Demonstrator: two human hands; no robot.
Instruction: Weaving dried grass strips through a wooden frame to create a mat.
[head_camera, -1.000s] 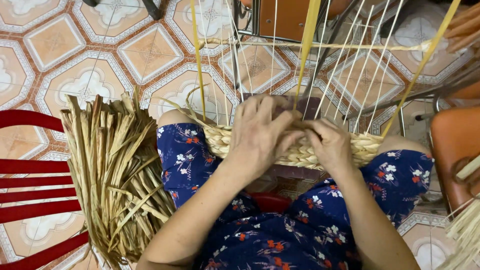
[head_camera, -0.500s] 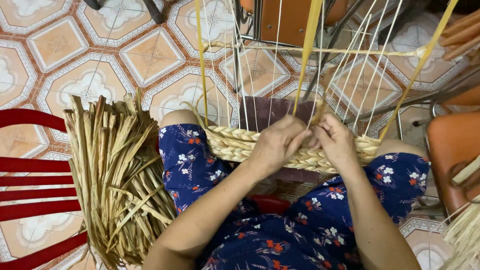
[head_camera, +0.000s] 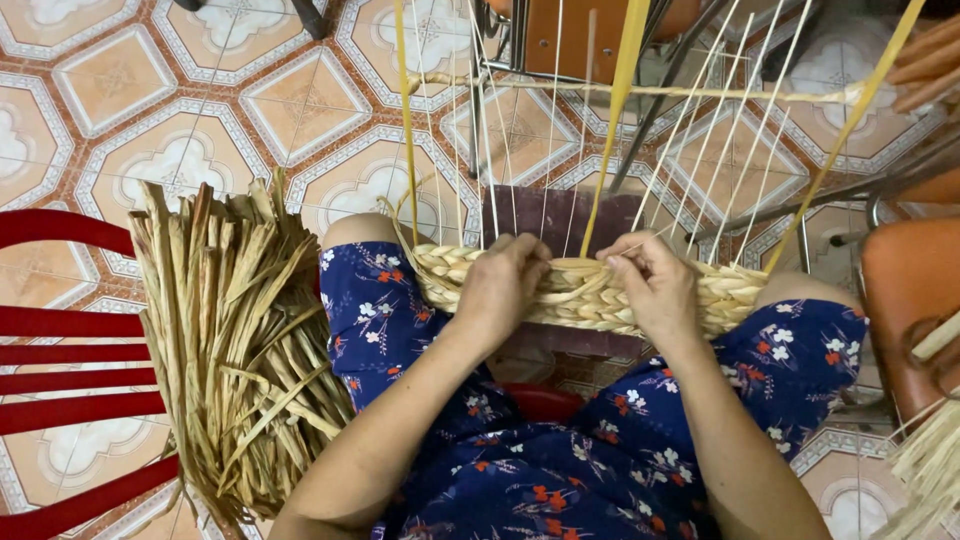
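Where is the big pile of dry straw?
The straw bundle lies at the person's left side in the head view, on the red chair, touching the left knee, just left of the left hand.

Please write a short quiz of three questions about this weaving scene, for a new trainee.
1. True or false: both hands rest on the braided straw band that lies across the lap.
2. Where is the bundle of dried straw? A) on the red chair, beside the person's left thigh; B) on the orange chair; C) on the floor beyond the strands.
3. Which hand pinches a strand at the band's top edge?

Key
1. True: the left hand and the right hand both rest on it.
2. A.
3. The right hand.
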